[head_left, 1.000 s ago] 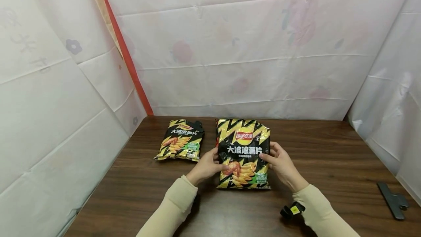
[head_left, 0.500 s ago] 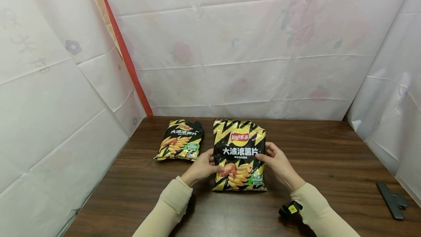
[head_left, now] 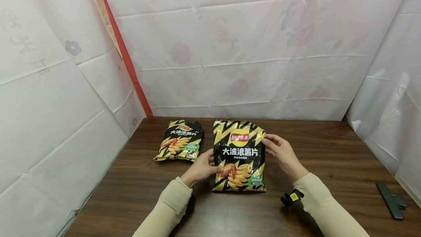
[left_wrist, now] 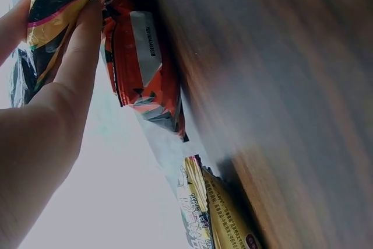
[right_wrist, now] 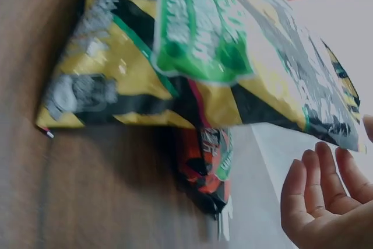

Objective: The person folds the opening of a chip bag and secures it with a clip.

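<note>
A yellow-and-black Lay's chip bag [head_left: 240, 153] stands upright in the middle, its front facing me. My left hand [head_left: 198, 168] grips its left side, thumb on the front and fingers behind. At the upper right edge is my right hand [head_left: 283, 154], thumb tip right at the bag's border. In the right wrist view its fingers [right_wrist: 331, 182] are loosely bent, close beneath the bag's edge. Behind this bag, a red chip bag [left_wrist: 143, 51] shows in both wrist views; the head view hides it.
A second yellow-and-black chip bag [head_left: 180, 142] sits at the back left with a black clip [head_left: 197, 126] on its top corner. Another black clip [head_left: 391, 201] lies on the brown wooden table [head_left: 335, 171] at the right. White printed sheets [head_left: 250, 46] wall the back and sides.
Both hands shifted the front bag slightly left and nearer. My right hand then lifted its thumb off the bag's front and moved up along the edge; the left hand kept its grip.
</note>
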